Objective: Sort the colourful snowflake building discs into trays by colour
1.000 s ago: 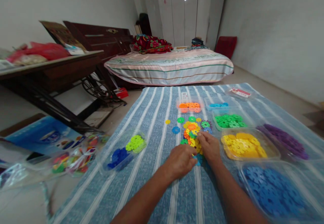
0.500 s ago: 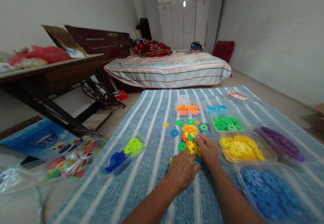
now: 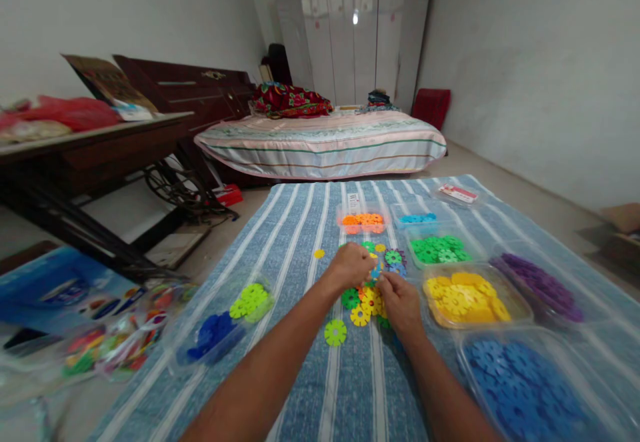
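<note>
My left hand (image 3: 354,266), fingers closed, reaches over the middle of the striped cloth. A blue notched snowflake disc (image 3: 376,271) shows between its fingertips and those of my right hand (image 3: 403,303), and both hands pinch it. Under and in front of the hands lies a cluster of joined snowflake discs (image 3: 369,301) in yellow, orange and green, partly hidden by the fingers. A lime disc (image 3: 335,333) lies flat just left of the cluster. Beyond the hands are a small yellow disc (image 3: 319,254) and a green-and-purple pair of discs (image 3: 394,256).
To the right stand clear tubs of yellow discs (image 3: 465,297), blue discs (image 3: 520,379), purple discs (image 3: 543,285) and green discs (image 3: 440,249). Farther back is an orange-disc tub (image 3: 363,222). A tub with navy and lime discs (image 3: 213,335) sits at the left edge.
My left hand has moved away from me, from the cluster's near side to its far side. The lime disc is uncovered. The blue disc now shows between both hands. The view has shifted slightly.
</note>
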`<control>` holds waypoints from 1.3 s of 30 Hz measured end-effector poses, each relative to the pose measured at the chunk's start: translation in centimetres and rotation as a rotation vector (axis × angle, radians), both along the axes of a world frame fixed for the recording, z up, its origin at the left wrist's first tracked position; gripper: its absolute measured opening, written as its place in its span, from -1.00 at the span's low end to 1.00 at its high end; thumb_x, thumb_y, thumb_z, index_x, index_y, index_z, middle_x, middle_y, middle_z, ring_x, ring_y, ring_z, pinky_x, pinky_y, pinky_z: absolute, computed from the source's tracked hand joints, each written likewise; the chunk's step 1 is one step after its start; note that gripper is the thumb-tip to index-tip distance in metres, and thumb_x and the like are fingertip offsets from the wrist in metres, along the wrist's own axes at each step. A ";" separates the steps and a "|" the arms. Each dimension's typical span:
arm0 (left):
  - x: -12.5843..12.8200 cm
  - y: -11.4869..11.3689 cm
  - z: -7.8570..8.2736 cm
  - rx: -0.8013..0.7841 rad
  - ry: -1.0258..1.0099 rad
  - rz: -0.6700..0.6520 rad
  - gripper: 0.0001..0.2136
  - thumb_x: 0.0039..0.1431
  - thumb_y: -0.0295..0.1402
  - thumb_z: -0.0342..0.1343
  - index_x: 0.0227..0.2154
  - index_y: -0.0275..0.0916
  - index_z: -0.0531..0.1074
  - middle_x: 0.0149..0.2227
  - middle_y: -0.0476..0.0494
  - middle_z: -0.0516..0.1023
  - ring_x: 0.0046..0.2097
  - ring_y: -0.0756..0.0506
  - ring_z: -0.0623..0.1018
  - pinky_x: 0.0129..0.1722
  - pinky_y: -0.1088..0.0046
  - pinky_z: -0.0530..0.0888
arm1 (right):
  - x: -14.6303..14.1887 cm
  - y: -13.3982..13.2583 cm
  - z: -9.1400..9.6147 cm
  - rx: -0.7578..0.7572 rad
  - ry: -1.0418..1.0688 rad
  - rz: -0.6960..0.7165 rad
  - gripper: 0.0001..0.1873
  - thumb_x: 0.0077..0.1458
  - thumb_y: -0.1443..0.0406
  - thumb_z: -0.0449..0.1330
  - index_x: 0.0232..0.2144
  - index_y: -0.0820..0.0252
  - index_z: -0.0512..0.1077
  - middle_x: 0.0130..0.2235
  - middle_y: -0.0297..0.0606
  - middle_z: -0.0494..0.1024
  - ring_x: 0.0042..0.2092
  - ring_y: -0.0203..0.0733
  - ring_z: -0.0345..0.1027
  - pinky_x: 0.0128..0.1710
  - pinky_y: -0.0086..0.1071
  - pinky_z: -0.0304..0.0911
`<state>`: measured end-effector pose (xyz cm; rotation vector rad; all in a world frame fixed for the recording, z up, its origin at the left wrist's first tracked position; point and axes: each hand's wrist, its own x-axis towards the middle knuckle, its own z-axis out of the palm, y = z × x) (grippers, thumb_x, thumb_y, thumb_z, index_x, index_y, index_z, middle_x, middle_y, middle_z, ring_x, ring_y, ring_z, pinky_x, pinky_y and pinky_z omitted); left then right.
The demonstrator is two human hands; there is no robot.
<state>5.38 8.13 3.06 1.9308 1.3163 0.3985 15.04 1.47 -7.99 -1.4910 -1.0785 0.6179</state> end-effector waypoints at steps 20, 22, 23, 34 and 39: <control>-3.4 0.2 -1.7 0.211 0.279 -0.090 -0.85 -0.02 -0.39 0.06 -0.47 -0.27 0.52 -0.51 -0.05 0.53 -0.39 -0.03 0.51 -0.39 0.54 0.35 | 0.3 -0.2 0.2 -0.022 -0.045 -0.013 -0.62 0.05 0.08 0.01 -0.45 0.22 0.49 -0.49 -0.32 0.48 -0.43 -0.24 0.29 -0.39 -0.41 0.16; -4.6 -1.0 -2.6 0.236 0.375 -0.102 -0.85 -0.03 -0.37 0.06 -0.44 -0.25 0.52 -0.43 -0.08 0.55 -0.32 -0.06 0.51 -0.34 0.50 0.35 | 0.3 -0.3 0.3 -0.022 -0.047 -0.012 -0.61 0.05 0.07 0.02 -0.44 0.22 0.49 -0.49 -0.32 0.48 -0.42 -0.22 0.31 -0.38 -0.41 0.17; -4.9 -1.5 -2.9 0.247 0.413 -0.102 -0.84 -0.03 -0.36 0.07 -0.41 -0.24 0.52 -0.40 -0.10 0.56 -0.29 -0.08 0.51 -0.31 0.48 0.35 | 0.3 -0.3 0.3 -0.021 -0.049 -0.013 -0.61 0.05 0.07 0.02 -0.44 0.23 0.49 -0.49 -0.32 0.48 -0.41 -0.22 0.32 -0.37 -0.41 0.17; -5.6 -2.3 -5.3 0.176 0.387 -0.029 -0.87 -0.16 -0.35 0.18 -0.48 -0.25 0.42 -0.45 -0.03 0.47 -0.32 -0.06 0.47 -0.37 0.50 0.32 | 0.4 -0.4 0.1 0.004 -0.055 -0.015 -0.61 0.05 0.06 0.03 -0.42 0.21 0.50 -0.46 -0.31 0.51 -0.39 -0.21 0.33 -0.35 -0.40 0.19; -6.2 -1.9 -5.8 0.011 0.098 0.066 -0.93 -0.15 -0.44 0.13 -0.59 -0.28 0.34 -0.67 0.10 0.33 -0.55 0.04 0.40 -0.56 0.58 0.25 | 0.3 -0.3 0.3 -0.002 -0.058 -0.016 -0.62 0.05 0.08 0.02 -0.44 0.22 0.50 -0.47 -0.31 0.50 -0.38 -0.20 0.34 -0.34 -0.40 0.18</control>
